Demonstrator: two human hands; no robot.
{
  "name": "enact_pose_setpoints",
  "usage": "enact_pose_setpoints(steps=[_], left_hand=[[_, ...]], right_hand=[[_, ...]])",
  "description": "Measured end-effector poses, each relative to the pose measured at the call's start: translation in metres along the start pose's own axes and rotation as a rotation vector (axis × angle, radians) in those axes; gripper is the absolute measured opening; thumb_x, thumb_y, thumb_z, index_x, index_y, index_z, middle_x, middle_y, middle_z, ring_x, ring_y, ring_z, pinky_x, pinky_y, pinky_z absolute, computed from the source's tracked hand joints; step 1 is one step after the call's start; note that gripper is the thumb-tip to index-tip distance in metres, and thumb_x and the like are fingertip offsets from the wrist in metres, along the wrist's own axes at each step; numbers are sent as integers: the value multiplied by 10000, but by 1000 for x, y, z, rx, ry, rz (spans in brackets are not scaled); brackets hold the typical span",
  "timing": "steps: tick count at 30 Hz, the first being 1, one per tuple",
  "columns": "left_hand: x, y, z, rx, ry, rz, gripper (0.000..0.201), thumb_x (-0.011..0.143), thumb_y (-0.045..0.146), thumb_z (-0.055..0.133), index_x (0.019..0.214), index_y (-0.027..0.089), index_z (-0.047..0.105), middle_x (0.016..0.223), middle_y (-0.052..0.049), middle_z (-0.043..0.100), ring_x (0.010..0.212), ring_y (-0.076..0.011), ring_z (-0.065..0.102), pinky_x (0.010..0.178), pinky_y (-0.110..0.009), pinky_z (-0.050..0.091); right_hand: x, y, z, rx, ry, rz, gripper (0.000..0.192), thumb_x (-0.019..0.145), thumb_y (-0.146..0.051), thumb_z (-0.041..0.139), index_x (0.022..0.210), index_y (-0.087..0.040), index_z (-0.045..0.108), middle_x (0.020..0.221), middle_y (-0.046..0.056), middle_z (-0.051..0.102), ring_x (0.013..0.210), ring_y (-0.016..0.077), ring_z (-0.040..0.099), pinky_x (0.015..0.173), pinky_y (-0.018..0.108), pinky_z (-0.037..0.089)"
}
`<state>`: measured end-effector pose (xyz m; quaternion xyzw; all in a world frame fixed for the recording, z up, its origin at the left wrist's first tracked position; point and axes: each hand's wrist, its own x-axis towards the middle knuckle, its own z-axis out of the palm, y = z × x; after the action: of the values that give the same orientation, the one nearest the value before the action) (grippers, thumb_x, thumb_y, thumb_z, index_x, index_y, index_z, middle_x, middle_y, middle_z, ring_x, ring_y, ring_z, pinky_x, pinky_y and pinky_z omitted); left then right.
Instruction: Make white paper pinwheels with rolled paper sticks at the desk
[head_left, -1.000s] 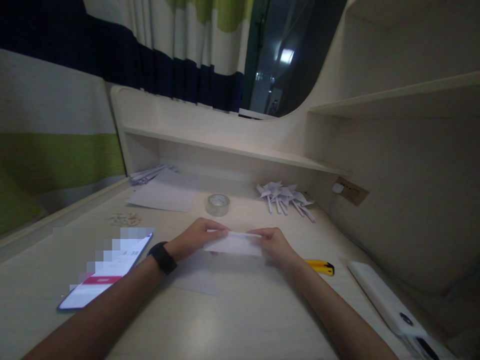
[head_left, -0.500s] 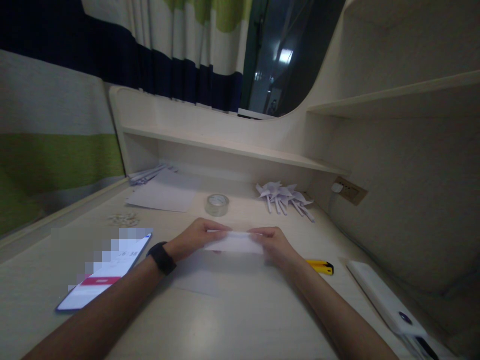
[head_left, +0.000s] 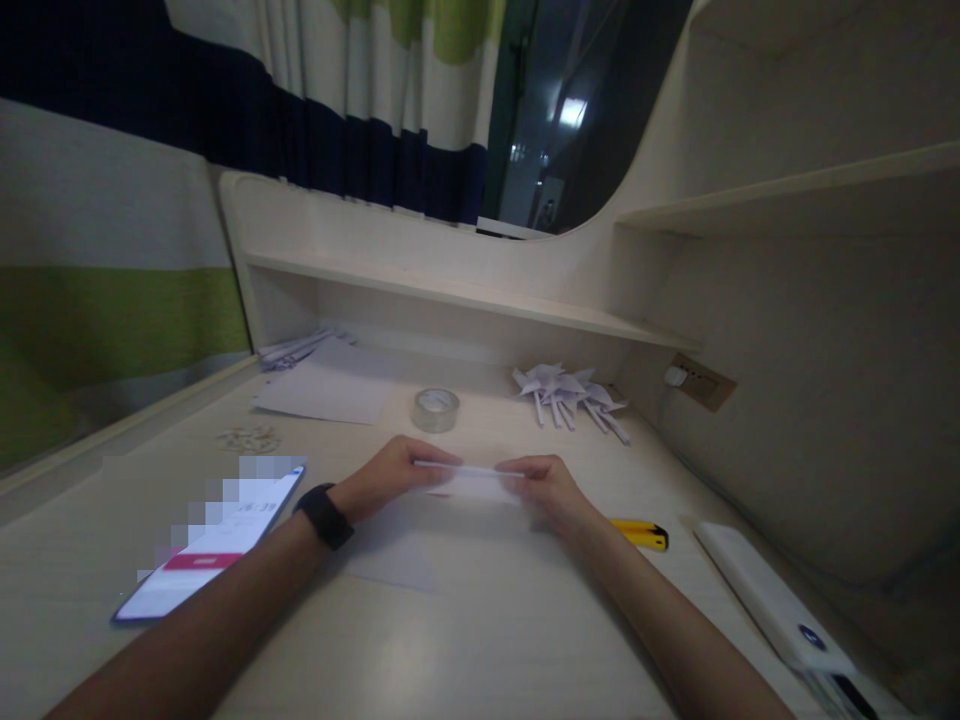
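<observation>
Both forearms are bare, and a black band (head_left: 324, 514) wraps the left wrist.

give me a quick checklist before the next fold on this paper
1. Both hands on the paper: ok, left hand and right hand pinch its ends.
2. Top edge straight between the hands: ok.
3. Corners lined up: cannot tell, fingers cover them.
4. Desk bare in front of the paper: ok.
5. Knife away from the hands: ok, it lies right of the right hand; blade cannot tell.
6. Tape and phone off the paper: ok.
</observation>
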<state>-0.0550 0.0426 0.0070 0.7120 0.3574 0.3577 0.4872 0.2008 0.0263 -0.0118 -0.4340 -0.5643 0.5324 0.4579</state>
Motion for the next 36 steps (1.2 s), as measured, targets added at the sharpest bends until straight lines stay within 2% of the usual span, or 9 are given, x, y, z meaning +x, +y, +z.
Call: enact_pose_setpoints(steps=[5, 10, 15, 20, 23, 27, 32, 36], left_hand=[[0, 2, -1, 71, -4, 8, 272, 738, 277, 708, 978, 152, 738, 957, -91, 741, 860, -236, 676, 813, -354, 501], [1, 1, 1, 97, -4, -4, 281, 719, 298, 722, 958, 152, 743, 953, -91, 743, 862, -244, 679, 797, -345, 504], [4, -8, 2, 179, 35, 33, 274, 735, 330, 702, 931, 144, 749, 924, -92, 746, 853, -246, 680, 794, -339, 502], [6, -12, -1, 219, 32, 72, 293, 750, 339, 684, 969, 153, 737, 969, -86, 739, 893, -240, 674, 809, -330, 499], [5, -8, -2, 238, -14, 75, 284, 758, 343, 673, 947, 143, 741, 902, -81, 748, 805, -226, 686, 733, -309, 516], [4, -3, 0, 267, -6, 97, 263, 788, 341, 638, 911, 135, 744, 861, -83, 747, 754, -210, 684, 676, -281, 524], [1, 1, 5, 144, -19, -4, 369, 826, 407, 589, 989, 99, 711, 811, -103, 734, 544, -168, 663, 512, -263, 531], [-1, 4, 6, 91, -36, 1, 378, 778, 392, 655, 1005, 94, 706, 816, -110, 730, 568, -174, 673, 514, -262, 543]], right_hand=[[1, 3, 1, -116, 42, -40, 284, 600, -378, 801, 786, -166, 762, 672, 37, 686, 550, 102, 528, 519, 229, 401], [3, 5, 4, -242, 111, -52, 360, 589, -365, 784, 875, -148, 753, 666, 41, 687, 503, 113, 519, 481, 239, 404], [2, 4, 9, -370, 136, -45, 265, 622, -317, 738, 818, -140, 753, 705, 52, 704, 544, 127, 541, 494, 236, 398], [0, -1, 11, -331, 111, -62, 256, 612, -321, 741, 780, -129, 736, 654, 35, 679, 525, 110, 516, 491, 226, 382], [-2, -5, 12, -305, 88, -37, 285, 618, -353, 749, 792, -128, 728, 637, 25, 661, 508, 103, 506, 468, 220, 377], [-3, -8, 13, -245, 89, 19, 328, 601, -391, 771, 783, -123, 719, 596, 7, 634, 460, 85, 488, 431, 209, 388], [0, -4, 10, -104, 34, 55, 414, 570, -444, 798, 824, -129, 715, 634, 13, 649, 505, 102, 556, 454, 217, 460], [1, 1, 6, -58, 21, 87, 404, 583, -442, 803, 837, -138, 725, 652, 24, 662, 529, 112, 578, 484, 235, 492]])
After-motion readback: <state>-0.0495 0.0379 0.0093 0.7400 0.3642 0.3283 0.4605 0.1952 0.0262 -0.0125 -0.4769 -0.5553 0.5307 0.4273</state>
